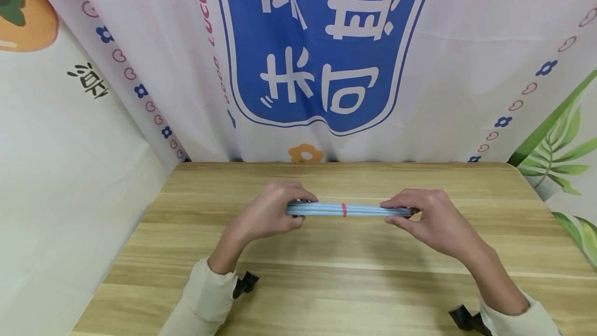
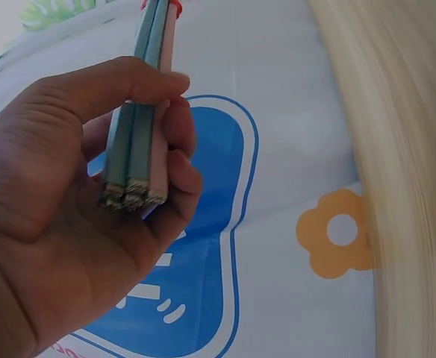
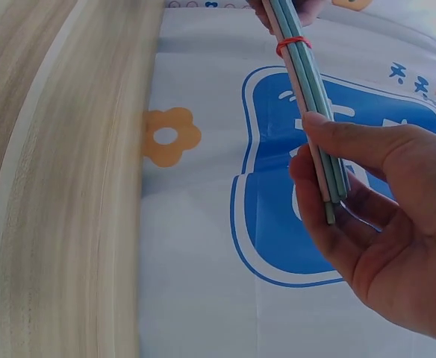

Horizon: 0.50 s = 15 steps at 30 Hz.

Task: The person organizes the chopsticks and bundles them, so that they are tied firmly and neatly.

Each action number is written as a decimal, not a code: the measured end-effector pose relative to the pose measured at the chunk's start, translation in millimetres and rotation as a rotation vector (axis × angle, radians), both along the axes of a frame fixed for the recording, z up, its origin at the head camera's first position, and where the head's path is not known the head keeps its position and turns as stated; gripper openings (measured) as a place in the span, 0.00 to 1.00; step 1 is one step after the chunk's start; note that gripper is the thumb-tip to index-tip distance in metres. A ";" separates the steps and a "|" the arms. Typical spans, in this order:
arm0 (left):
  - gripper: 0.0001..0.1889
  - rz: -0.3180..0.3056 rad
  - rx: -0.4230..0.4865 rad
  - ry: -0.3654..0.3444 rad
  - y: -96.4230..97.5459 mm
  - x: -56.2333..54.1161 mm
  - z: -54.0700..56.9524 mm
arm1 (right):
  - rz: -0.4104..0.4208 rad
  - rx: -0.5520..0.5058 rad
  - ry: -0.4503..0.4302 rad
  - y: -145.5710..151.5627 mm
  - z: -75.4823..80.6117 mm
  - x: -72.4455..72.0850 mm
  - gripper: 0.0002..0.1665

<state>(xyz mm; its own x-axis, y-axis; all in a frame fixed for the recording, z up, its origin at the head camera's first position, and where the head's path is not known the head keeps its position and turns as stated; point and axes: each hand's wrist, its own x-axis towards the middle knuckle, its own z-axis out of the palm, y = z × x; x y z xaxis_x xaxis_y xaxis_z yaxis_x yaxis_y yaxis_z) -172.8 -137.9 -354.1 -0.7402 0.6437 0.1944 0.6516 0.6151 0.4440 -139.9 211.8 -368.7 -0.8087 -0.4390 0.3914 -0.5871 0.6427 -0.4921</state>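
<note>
A bundle of slim chopsticks [image 1: 368, 210], pale blue-green with pink among them, is held level above the table, crosswise in the head view. A red elastic band [image 1: 344, 210] circles its middle. My left hand [image 1: 269, 212] grips the left end between thumb and fingers; squarish, speckled stick ends [image 2: 136, 190] show beside the palm in the left wrist view. At the other end, my right hand [image 1: 436, 222] pinches the sticks, whose narrower tips [image 3: 336, 200] stick out past the thumb, one reaching further than the others.
Beneath both hands lies a wood-grain table [image 1: 326, 284]. A white printed curtain [image 1: 448, 82] with a blue sign hangs behind its far edge. Patterned cloth [image 1: 70, 170] also covers the left side. Black mounts [image 1: 245, 284] sit at both wrists.
</note>
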 end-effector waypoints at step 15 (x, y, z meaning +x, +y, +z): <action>0.18 0.099 0.148 0.086 -1.9 5.3 -15.5 | 0.001 -0.056 -0.012 -1.6 -8.0 -0.5 0.17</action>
